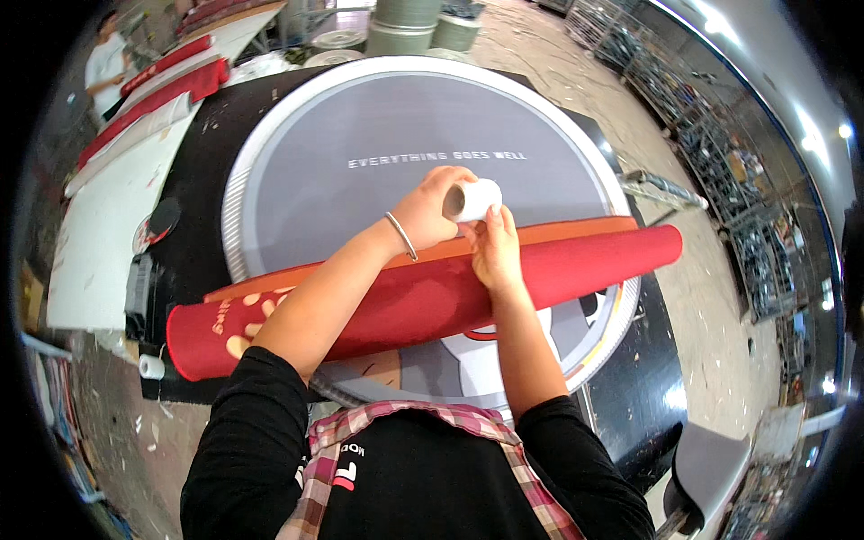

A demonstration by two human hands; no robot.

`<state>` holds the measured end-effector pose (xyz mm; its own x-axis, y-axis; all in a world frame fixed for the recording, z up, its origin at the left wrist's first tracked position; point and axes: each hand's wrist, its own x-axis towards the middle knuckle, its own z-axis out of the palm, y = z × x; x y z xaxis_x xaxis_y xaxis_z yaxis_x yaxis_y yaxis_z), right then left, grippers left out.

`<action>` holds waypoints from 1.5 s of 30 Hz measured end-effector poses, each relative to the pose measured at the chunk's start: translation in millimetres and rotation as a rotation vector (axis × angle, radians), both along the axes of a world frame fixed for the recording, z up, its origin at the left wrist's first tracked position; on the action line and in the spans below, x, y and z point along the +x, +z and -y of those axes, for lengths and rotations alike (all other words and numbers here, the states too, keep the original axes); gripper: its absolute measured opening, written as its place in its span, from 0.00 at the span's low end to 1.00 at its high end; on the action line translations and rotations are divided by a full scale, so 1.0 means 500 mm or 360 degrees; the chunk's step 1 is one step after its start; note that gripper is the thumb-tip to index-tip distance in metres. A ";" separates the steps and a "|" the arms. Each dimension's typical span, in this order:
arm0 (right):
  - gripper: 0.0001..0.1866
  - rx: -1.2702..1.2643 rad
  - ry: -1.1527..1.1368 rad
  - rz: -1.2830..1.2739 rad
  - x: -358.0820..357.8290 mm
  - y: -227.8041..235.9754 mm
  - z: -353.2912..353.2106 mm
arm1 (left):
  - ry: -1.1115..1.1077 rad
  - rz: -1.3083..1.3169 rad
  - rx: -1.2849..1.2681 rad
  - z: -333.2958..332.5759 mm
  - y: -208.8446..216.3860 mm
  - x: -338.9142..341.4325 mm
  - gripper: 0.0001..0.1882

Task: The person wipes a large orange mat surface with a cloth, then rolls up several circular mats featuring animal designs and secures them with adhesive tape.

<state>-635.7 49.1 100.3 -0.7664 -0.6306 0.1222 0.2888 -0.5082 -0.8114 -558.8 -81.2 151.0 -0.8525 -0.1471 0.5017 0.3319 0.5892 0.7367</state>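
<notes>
Roll (481,200), white, held up over the red rolled mat (580,266) — left hand (425,212) curling its fingers round the cored end, right hand (494,252) pinching the lower edge between thumb and fingertips — presumably to steady it.

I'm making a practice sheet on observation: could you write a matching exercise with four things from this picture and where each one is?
1. White roll
2. Rolled red mat
3. Round grey mat
4. Silver bangle

A. Spread flat on the black table
B. Around the left wrist
C. In the left hand, touched by the right hand
D. Lying across another mat

Pairs: 1-C, 2-D, 3-A, 4-B
</notes>
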 end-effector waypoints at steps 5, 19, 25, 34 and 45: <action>0.13 -0.0276 -0.0188 0.0268 0.022 0.024 -0.026 | -0.0240 0.0283 0.0621 -0.027 -0.036 -0.053 0.29; 0.12 0.0548 -0.0129 -0.0648 0.027 -0.009 -0.011 | 0.0521 0.0132 0.0194 0.026 -0.020 -0.019 0.07; 0.18 -0.0035 0.0188 0.0385 0.045 0.037 -0.038 | -0.0348 0.0298 0.1778 0.056 -0.030 -0.001 0.29; 0.14 -0.0243 0.0440 0.0910 0.068 0.028 -0.048 | -0.0909 0.0075 0.1193 -0.024 -0.035 -0.008 0.20; 0.43 0.1041 -0.0500 -0.1876 0.095 0.105 -0.094 | -0.0046 0.0320 0.1490 -0.034 -0.050 -0.003 0.10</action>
<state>-588.1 96.2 153.0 -0.5375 -0.6457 0.5424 -0.7817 0.1403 -0.6076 -560.5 -64.4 126.0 -0.9194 -0.3918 0.0351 0.1532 -0.2743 0.9494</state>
